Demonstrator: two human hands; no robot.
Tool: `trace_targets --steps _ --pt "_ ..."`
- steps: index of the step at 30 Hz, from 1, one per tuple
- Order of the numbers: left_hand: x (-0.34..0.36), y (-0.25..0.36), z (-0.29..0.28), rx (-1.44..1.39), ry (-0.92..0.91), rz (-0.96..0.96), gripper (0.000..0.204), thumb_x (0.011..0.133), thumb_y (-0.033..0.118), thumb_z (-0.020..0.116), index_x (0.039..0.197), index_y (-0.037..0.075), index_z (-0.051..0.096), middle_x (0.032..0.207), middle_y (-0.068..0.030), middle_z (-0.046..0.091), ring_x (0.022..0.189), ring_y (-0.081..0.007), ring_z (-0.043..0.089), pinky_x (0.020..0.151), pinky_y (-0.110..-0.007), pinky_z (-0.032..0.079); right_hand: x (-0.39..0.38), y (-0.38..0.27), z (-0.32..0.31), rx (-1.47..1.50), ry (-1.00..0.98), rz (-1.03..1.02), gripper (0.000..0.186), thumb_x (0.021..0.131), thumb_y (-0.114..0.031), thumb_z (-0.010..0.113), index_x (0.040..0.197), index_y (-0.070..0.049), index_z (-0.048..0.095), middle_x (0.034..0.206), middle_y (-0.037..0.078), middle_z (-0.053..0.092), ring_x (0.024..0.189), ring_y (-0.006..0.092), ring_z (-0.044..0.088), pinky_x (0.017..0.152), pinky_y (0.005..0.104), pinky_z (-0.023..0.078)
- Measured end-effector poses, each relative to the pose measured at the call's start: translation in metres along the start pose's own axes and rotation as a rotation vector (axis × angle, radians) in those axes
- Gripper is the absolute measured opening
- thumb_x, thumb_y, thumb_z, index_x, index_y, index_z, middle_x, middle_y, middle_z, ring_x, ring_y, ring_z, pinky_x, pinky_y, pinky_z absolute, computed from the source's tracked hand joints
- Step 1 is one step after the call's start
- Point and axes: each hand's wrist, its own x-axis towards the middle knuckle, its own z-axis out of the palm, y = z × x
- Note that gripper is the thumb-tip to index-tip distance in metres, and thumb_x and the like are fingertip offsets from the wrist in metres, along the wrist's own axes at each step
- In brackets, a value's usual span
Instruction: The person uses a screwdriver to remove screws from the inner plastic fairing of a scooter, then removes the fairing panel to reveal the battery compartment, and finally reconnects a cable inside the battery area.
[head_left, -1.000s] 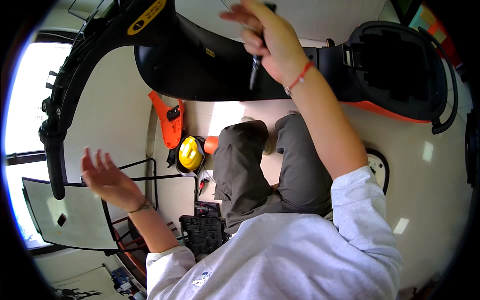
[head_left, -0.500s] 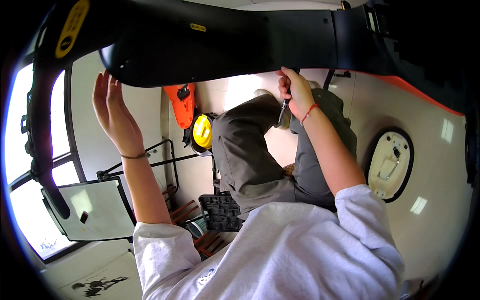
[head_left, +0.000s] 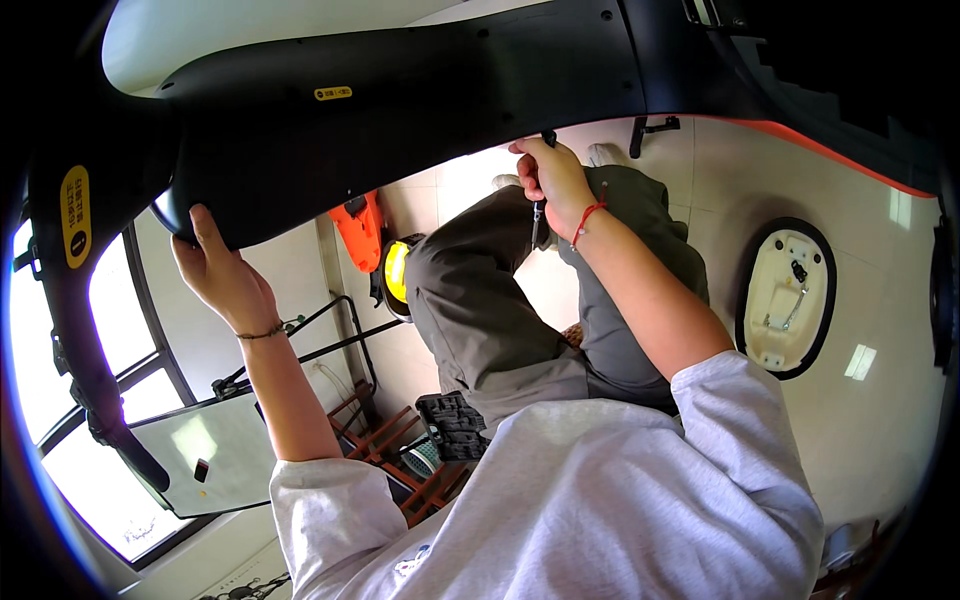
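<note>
A long black plastic panel [head_left: 400, 110] with a small yellow label spans the top of the view. My left hand [head_left: 225, 280] grips its rounded lower left end, the thumb on the near face and the other fingers partly hidden. By the panel's lower edge, right of the middle, my right hand [head_left: 550, 180] is closed around a slim tool [head_left: 539, 222]. Its black end pokes up above the fist and touches or overlaps the panel edge, while the metallic shaft points down. What the tool engages, if anything, cannot be made out.
On the floor at right lies an oval cream shell [head_left: 785, 330] with a black rim, a metal wrench inside. An orange part [head_left: 358, 232] and a yellow object [head_left: 396, 272] are left of my legs. A black moulded tray [head_left: 450, 425] and a whiteboard [head_left: 225, 455] stand lower left.
My left hand has gone from open fingers touching the panel's end to gripping it. The panel appears lower at its left end. My right hand still holds the tool, shifted slightly left in view.
</note>
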Motion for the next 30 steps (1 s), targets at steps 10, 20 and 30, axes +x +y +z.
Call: trace_targets --steps 10,20,30 --pt "-0.017 0.001 0.017 -0.02 0.107 0.087 0.032 0.094 0.026 0.059 0.108 -0.003 0.055 0.099 -0.0096 0.063 0.09 -0.0152 0.063 0.082 -0.025 0.052 0.002 0.002 0.004 0.032 0.019 0.03 0.015 0.084 -0.017 0.058 0.086 -0.002 0.058 0.059 0.001 0.048 0.047 0.0071 0.037 0.043 0.0223 0.026" --pt "-0.002 -0.017 0.014 -0.113 0.174 0.09 0.027 0.092 0.024 0.06 0.104 0.0 0.057 0.092 -0.006 0.062 0.081 -0.0136 0.061 0.073 -0.022 0.051 0.004 0.008 -0.001 -0.004 0.053 -0.034 0.022 0.09 -0.021 0.051 0.091 0.001 0.057 0.064 0.004 0.052 0.048 0.0076 0.041 0.044 0.0225 0.029" --pt "-0.082 -0.032 -0.006 -0.077 0.366 0.176 0.019 0.094 0.005 0.047 0.111 -0.004 0.049 0.113 -0.0158 0.058 0.099 -0.023 0.059 0.093 -0.033 0.047 -0.009 -0.005 -0.009 -0.175 -0.014 -0.07 0.04 0.095 -0.037 0.052 0.103 0.001 0.063 0.084 0.008 0.066 0.068 0.009 0.056 0.062 0.0219 0.045"
